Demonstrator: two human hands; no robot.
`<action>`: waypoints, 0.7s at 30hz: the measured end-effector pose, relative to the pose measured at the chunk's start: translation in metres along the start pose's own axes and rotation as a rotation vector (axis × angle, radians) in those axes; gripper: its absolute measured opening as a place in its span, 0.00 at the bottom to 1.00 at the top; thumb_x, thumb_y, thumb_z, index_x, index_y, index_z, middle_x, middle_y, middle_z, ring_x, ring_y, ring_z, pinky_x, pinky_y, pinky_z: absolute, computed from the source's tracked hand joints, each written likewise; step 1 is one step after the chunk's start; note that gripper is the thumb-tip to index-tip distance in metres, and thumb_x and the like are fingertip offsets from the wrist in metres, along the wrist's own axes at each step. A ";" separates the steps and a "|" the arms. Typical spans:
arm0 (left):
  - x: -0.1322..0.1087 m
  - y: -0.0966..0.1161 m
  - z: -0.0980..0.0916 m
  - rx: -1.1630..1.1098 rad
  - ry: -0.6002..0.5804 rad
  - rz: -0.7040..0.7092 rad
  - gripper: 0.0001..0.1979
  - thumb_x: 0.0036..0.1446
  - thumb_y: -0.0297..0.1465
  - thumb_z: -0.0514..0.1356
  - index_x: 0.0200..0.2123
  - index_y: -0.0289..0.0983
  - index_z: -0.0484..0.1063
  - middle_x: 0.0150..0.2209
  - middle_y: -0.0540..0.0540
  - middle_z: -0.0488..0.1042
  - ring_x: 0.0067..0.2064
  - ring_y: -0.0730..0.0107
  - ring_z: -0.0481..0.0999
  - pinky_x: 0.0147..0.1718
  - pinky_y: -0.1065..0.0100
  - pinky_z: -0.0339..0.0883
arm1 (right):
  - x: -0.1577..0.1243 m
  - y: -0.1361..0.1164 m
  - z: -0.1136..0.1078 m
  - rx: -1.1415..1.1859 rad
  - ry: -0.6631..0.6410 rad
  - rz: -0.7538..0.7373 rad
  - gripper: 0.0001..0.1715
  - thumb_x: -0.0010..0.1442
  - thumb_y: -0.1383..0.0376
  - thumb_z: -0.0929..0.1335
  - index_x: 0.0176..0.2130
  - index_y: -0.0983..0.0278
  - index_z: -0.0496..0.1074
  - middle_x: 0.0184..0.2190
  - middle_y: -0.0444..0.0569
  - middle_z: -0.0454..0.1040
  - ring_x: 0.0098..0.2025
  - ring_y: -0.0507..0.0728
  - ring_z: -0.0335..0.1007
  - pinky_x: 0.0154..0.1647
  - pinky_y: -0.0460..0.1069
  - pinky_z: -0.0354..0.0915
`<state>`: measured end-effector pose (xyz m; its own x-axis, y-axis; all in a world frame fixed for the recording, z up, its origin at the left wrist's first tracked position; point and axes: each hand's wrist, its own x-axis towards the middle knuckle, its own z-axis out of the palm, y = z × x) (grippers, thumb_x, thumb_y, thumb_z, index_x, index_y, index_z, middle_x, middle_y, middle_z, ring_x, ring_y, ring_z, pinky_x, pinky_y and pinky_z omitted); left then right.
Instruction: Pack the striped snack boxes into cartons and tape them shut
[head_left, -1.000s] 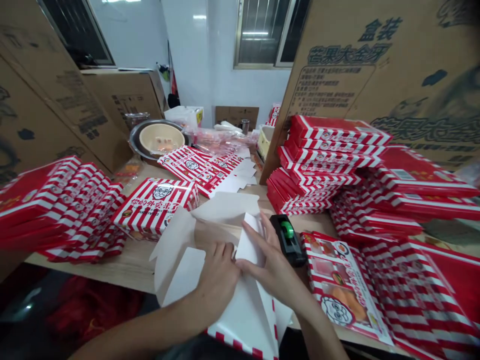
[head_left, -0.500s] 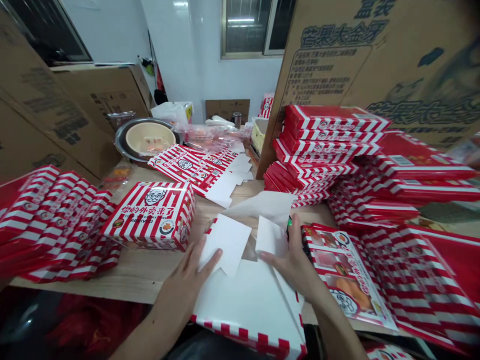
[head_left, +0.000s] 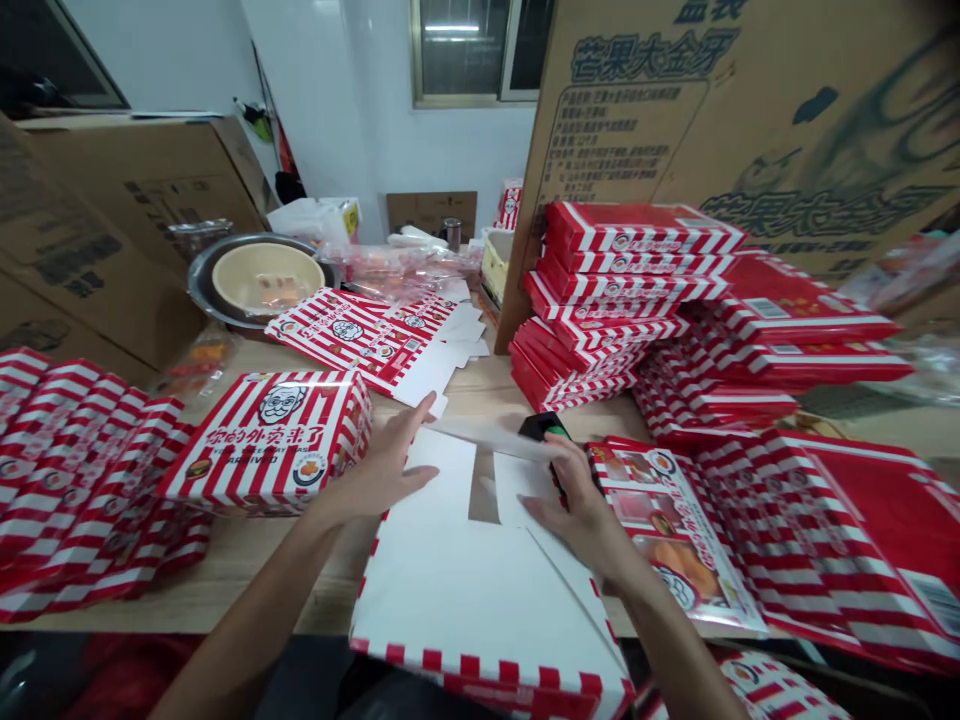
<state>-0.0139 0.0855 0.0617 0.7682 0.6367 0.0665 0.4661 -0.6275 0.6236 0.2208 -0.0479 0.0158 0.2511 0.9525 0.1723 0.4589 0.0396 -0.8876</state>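
Shifted up and leftward since the last frame, our left grip [head_left: 379,470] lies spread at the edge of the white carton blank [head_left: 480,600], beside a red-striped box [head_left: 266,440]; our right grip [head_left: 585,515] presses open on the blank, near a tape dispenser [head_left: 544,428].

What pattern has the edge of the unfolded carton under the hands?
The unfolded carton has a red-and-white block border, seen best in the head view.

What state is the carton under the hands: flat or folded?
Partly folded: the carton blank lies open, one flap raised between left hand and right hand.
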 end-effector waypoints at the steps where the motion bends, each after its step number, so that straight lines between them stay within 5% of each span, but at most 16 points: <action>1: -0.001 -0.001 0.000 0.019 0.007 0.022 0.33 0.55 0.29 0.54 0.62 0.43 0.44 0.55 0.42 0.58 0.58 0.61 0.56 0.57 0.56 0.49 | -0.001 -0.001 -0.001 0.039 -0.009 -0.030 0.20 0.53 0.60 0.67 0.47 0.57 0.64 0.60 0.52 0.50 0.62 0.59 0.48 0.60 0.59 0.48; 4: -0.014 -0.005 -0.001 0.024 -0.020 0.104 0.19 0.59 0.26 0.48 0.48 0.46 0.69 0.52 0.45 0.59 0.56 0.64 0.57 0.57 0.58 0.49 | -0.001 -0.008 -0.003 0.223 -0.194 -0.031 0.12 0.54 0.57 0.67 0.38 0.58 0.73 0.62 0.49 0.49 0.62 0.61 0.48 0.59 0.58 0.50; 8: -0.033 -0.010 -0.002 -0.055 -0.113 0.079 0.17 0.60 0.28 0.47 0.43 0.45 0.73 0.61 0.49 0.50 0.62 0.62 0.48 0.60 0.58 0.44 | 0.006 -0.021 -0.006 0.264 -0.482 0.019 0.26 0.45 0.45 0.70 0.38 0.59 0.76 0.63 0.52 0.49 0.63 0.65 0.46 0.59 0.60 0.49; 14: -0.041 0.000 -0.005 0.054 -0.242 -0.039 0.12 0.58 0.34 0.53 0.40 0.44 0.75 0.64 0.49 0.45 0.64 0.57 0.42 0.60 0.53 0.40 | 0.014 -0.045 0.006 -0.205 -0.897 0.097 0.48 0.46 0.57 0.72 0.61 0.52 0.49 0.66 0.49 0.32 0.66 0.64 0.21 0.62 0.64 0.33; 17: -0.041 0.009 -0.007 0.114 -0.276 -0.030 0.13 0.57 0.31 0.53 0.41 0.47 0.75 0.64 0.52 0.44 0.65 0.58 0.39 0.60 0.52 0.38 | 0.021 -0.043 0.025 -0.258 -0.884 0.087 0.51 0.47 0.53 0.71 0.63 0.54 0.44 0.66 0.52 0.37 0.66 0.64 0.23 0.62 0.63 0.31; 21: -0.049 0.009 0.001 -0.002 -0.209 -0.065 0.13 0.57 0.34 0.53 0.42 0.44 0.74 0.65 0.51 0.43 0.65 0.60 0.43 0.61 0.58 0.41 | 0.027 -0.034 0.051 -0.401 -0.784 0.050 0.63 0.38 0.54 0.74 0.64 0.60 0.41 0.58 0.60 0.55 0.60 0.69 0.47 0.57 0.62 0.47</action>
<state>-0.0475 0.0482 0.0635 0.8109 0.5691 -0.1366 0.5170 -0.5872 0.6228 0.1686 -0.0077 0.0285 -0.3105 0.8893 -0.3358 0.7646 0.0237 -0.6441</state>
